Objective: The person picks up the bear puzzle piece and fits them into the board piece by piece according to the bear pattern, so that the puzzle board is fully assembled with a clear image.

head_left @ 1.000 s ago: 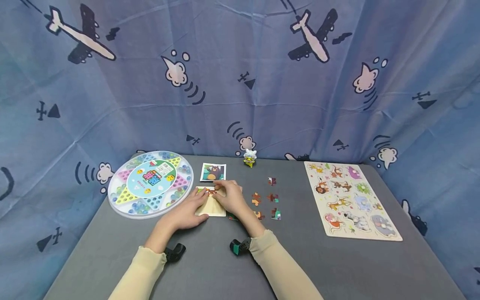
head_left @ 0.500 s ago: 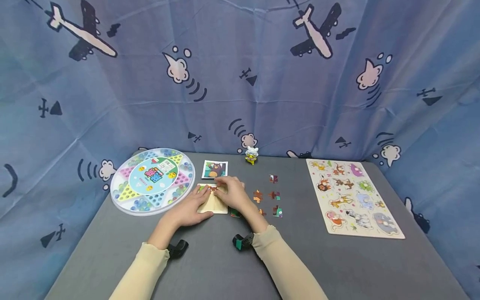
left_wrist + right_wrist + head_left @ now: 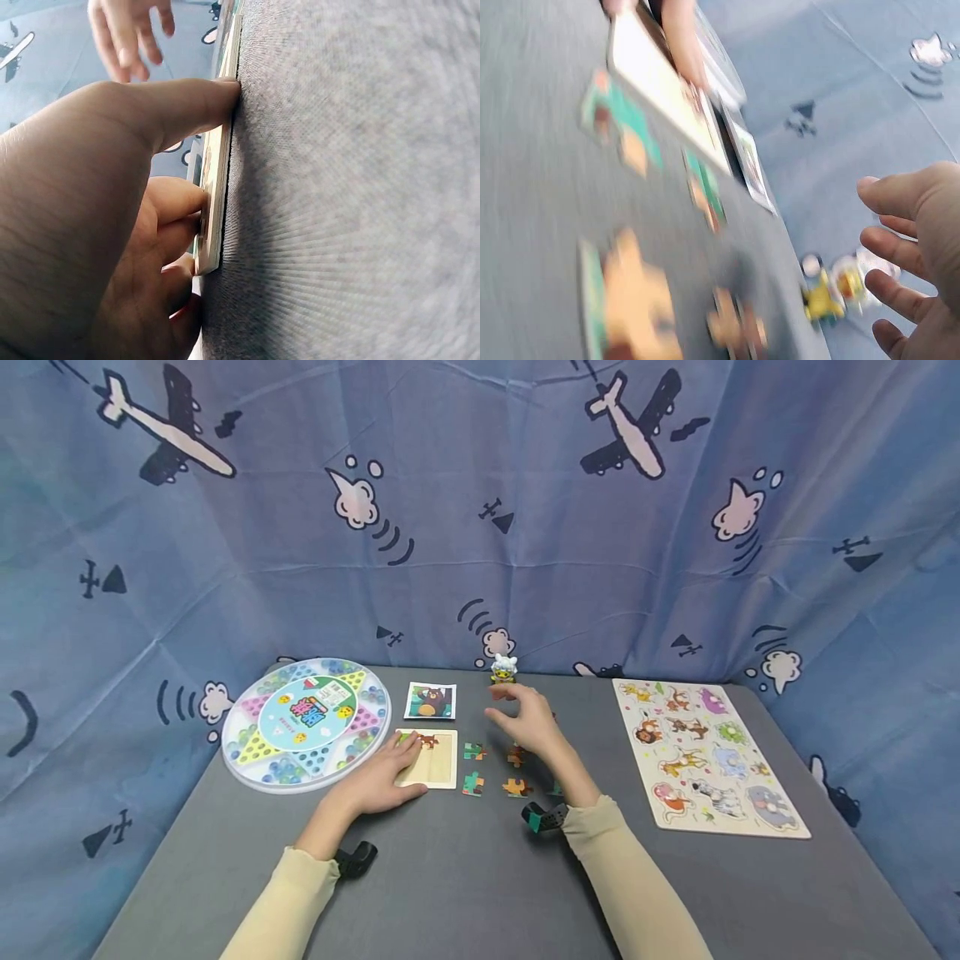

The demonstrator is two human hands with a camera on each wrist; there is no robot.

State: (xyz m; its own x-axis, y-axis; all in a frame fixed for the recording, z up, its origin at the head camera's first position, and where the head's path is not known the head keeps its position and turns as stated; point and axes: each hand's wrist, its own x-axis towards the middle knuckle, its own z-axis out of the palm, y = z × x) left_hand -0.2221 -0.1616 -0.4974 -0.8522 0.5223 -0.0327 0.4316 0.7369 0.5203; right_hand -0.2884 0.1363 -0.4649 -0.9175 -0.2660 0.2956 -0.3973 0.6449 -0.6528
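My left hand (image 3: pixel 375 782) rests on the left side of a small square wooden puzzle tray (image 3: pixel 438 770), fingers spread. In the left wrist view its thumb (image 3: pixel 187 105) presses at the tray's near edge. A brown jigsaw piece (image 3: pixel 428 741) lies in the tray's top part, with a green one (image 3: pixel 405 737) partly under the fingers. My right hand (image 3: pixel 528 720) hovers above loose jigsaw pieces, its fingers relaxed and holding nothing. Beneath and left of it lie green pieces (image 3: pixel 473 784), an orange piece (image 3: pixel 517 787) and a brown piece (image 3: pixel 516 755); others are partly hidden.
A bear picture card (image 3: pixel 431 702) lies behind the tray. Left of it is a round Chinese checkers box (image 3: pixel 303 714). A small figurine (image 3: pixel 503 667) stands at the back. On the right lies an animal peg puzzle board (image 3: pixel 647 766); a patterned curtain (image 3: pixel 420 602) hangs behind.
My right hand has left the brown piece in the tray and moved right, over the loose pieces, uncovering green ones beside the tray. The left hand stays on the tray.
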